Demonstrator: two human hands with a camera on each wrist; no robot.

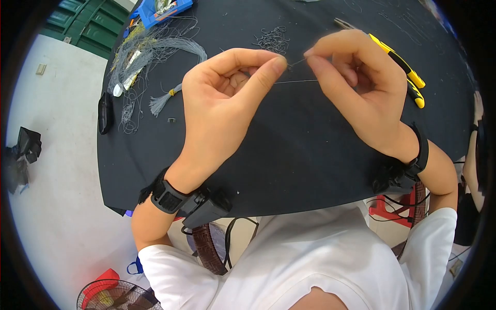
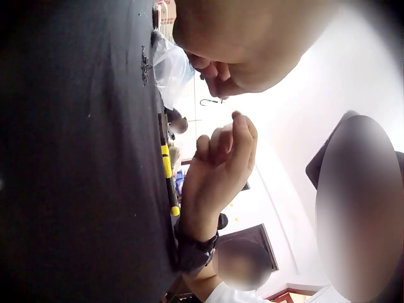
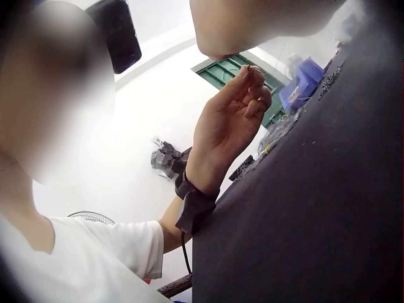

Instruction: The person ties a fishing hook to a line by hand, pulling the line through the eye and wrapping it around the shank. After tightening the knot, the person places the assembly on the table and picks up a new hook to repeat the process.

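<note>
Both hands are raised over the black table, fingertips close together. My left hand pinches a small fish hook between thumb and index finger, its bend poking out past the fingertips in the left wrist view. Opposite it, my right hand pinches thin fishing line between thumb and index finger, the other fingers curled in. A short stretch of line spans the gap between the fingertips. Lower down, a strand of clear fishing line runs across between the hands. Beyond them lies a pile of dark hooks.
Yellow-and-black pliers lie beyond the right hand. Left of the left hand are tangled line, a bundle tied with yellow and a black case. A blue box stands at the far left of the black table.
</note>
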